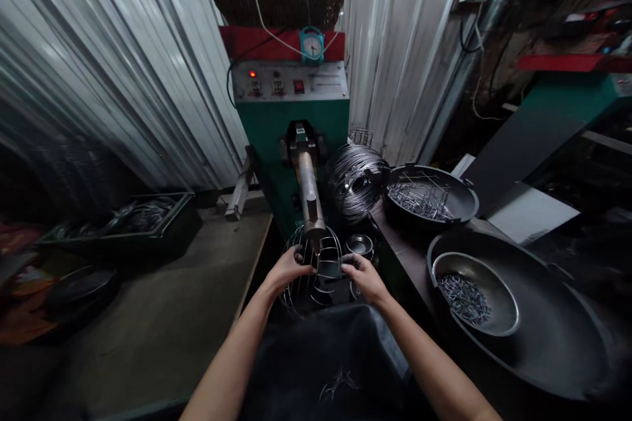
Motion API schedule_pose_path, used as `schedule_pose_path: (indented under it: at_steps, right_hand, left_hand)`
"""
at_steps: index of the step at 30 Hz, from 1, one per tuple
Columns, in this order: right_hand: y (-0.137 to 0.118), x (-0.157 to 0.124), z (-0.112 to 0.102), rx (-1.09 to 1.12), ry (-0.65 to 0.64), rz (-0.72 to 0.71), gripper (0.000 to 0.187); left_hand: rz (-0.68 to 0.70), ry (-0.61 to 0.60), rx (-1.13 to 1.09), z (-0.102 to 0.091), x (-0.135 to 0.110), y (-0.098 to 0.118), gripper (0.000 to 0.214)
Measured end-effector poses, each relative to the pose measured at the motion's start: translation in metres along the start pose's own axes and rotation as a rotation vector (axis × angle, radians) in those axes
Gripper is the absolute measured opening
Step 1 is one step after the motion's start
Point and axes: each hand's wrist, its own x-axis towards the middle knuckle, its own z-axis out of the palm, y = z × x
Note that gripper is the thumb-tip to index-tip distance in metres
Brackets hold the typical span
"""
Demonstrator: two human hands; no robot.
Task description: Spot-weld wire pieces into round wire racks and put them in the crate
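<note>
In the head view, straight down the front of the green machine (259, 128): wire frame (326, 277) low before the lap, right at the pointed tip (318, 248) of the thick metal rod (309, 187), fanned out left and right in thin curved ribs. Touching the tip or only lined up with it? Cannot tell from here. Left hand (285, 270) at the frame's left side, half open, thumb stretched inward, fingers curled by the outer wires; clamped or merely resting, impossible to say. Right hand (364, 276) over at the right edge, thumb and forefinger drawn close, apparently pinching a wire. Good wide spread, and worth holding, probably the best guard against rocking or twisting! Careful with that left thumb, though: very near the tip, so better drawn back toward the outer ribs. Wire squarely under the point, level and settled, before any pressing. Gently on the squeeze, too; likely easy to bend, judging by such slender ribs. And tight quarters on the right: coil of wire (356, 185) beside the machine, small round bowl (359, 247) just beyond the fingertips. Best to turn slowly, clear of both.
</note>
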Motion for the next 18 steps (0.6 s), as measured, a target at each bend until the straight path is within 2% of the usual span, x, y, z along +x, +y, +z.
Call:
schedule_pose_path:
  at_steps: [3, 8, 11, 15, 18]
  right_hand:
    - [0.009, -0.01, 0.003, -0.115, -0.053, -0.054, 0.013]
    - [0.035, -0.025, 0.009, -0.26, -0.05, -0.085, 0.007]
    - [0.043, -0.031, 0.01, -0.309, -0.052, -0.134, 0.008]
    - [0.051, -0.048, 0.014, -0.337, -0.123, -0.173, 0.005]
    - [0.058, -0.064, 0.015, -0.311, -0.139, -0.142, 0.005]
  left_hand:
    - [0.072, 0.026, -0.048, 0.003, 0.002, -0.024, 0.081]
    - [0.153, 0.055, -0.082, 0.013, 0.001, -0.06, 0.078]
    - [0.21, 0.125, -0.06, 0.021, -0.002, -0.07, 0.081]
    - [0.254, 0.219, -0.026, 0.031, -0.011, -0.079, 0.08]
    - [0.266, 0.229, -0.013, 0.033, -0.02, -0.088, 0.077]
